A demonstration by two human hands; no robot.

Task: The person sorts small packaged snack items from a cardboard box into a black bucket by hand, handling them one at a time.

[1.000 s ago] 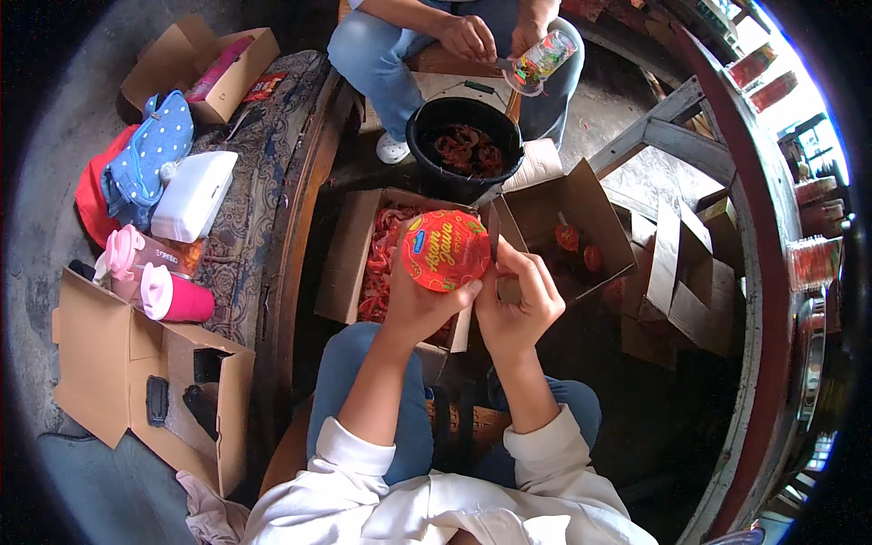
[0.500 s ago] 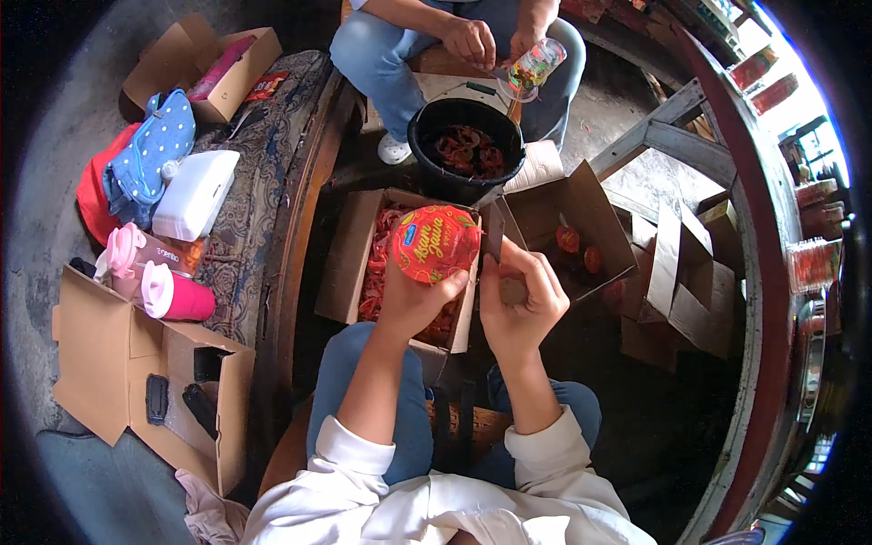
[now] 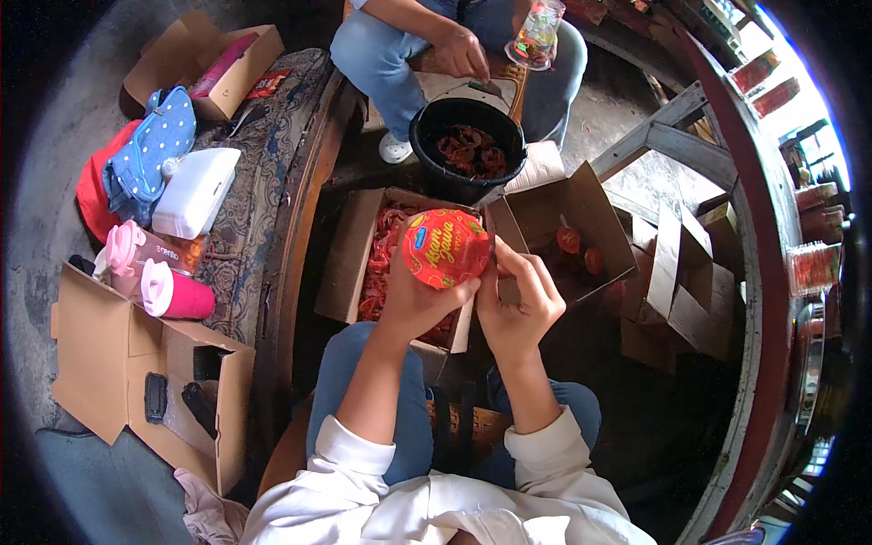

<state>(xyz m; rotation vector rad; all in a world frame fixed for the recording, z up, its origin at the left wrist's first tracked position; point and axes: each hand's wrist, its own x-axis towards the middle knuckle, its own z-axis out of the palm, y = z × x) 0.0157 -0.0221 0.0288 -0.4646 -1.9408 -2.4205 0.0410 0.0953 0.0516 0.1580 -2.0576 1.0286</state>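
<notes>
Thumb [image 3: 465,291] of the left hand [image 3: 413,307] presses along the near edge of a round red lid [image 3: 445,247], its other fingers wrapped round the left side and mostly covered. Whatever is beneath the lid is hidden. The right hand [image 3: 520,304] sits just beside the lid's right edge, thumb and forefinger tips drawn together, knuckles bent; I cannot tell what, if anything, they pinch. Both forearms angle inward from turned-up white cuffs [image 3: 356,450], wrists raised, palms largely out of sight.

Below the hands, an open carton [image 3: 345,259] holds crumpled-looking red pieces [image 3: 374,295], partly blocked by the left hand. Right of it, a second carton [image 3: 613,238] contains small red items, too shadowed to identify. Beyond stands a black bucket [image 3: 454,186] with reddish contents, indistinct. Farther off, a seated co-worker is cut off by the upper edge, one hand [image 3: 465,54] above the bucket, the other barely visible behind a clear cup [image 3: 534,38]. On the left, a pink tumbler [image 3: 188,298] lies tilted on a patterned bench [image 3: 238,295].
</notes>
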